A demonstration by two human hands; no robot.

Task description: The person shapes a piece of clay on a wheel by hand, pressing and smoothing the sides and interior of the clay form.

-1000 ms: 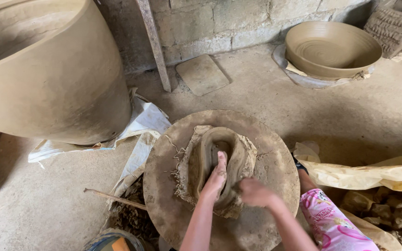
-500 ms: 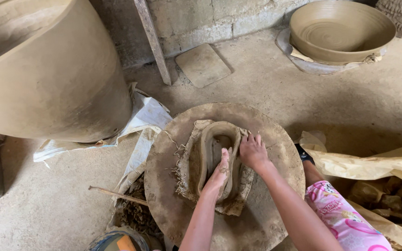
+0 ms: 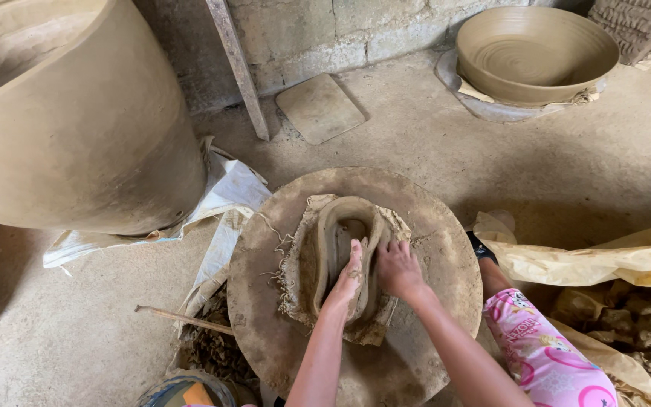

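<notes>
Our right hand [image 3: 397, 267] has moved back beside our left hand [image 3: 346, 279]; both hands, fingers flat and gripping nothing, press the half-formed clay coil [image 3: 344, 249], open at six o'clock.

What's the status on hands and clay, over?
Left hand inside clay loop, pressing. Right hand on its outer wall. Round board underneath. Nothing obstructing.

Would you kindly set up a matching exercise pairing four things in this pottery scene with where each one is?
Things:
1. clay coil
2. wide bowl
3. big pot
4. flat slab

Places:
A. far right, by the wall
B. on the round board, under both hands
C. on the floor near the leaning plank
D. far left

Pairs: 1-B, 2-A, 3-D, 4-C
</notes>
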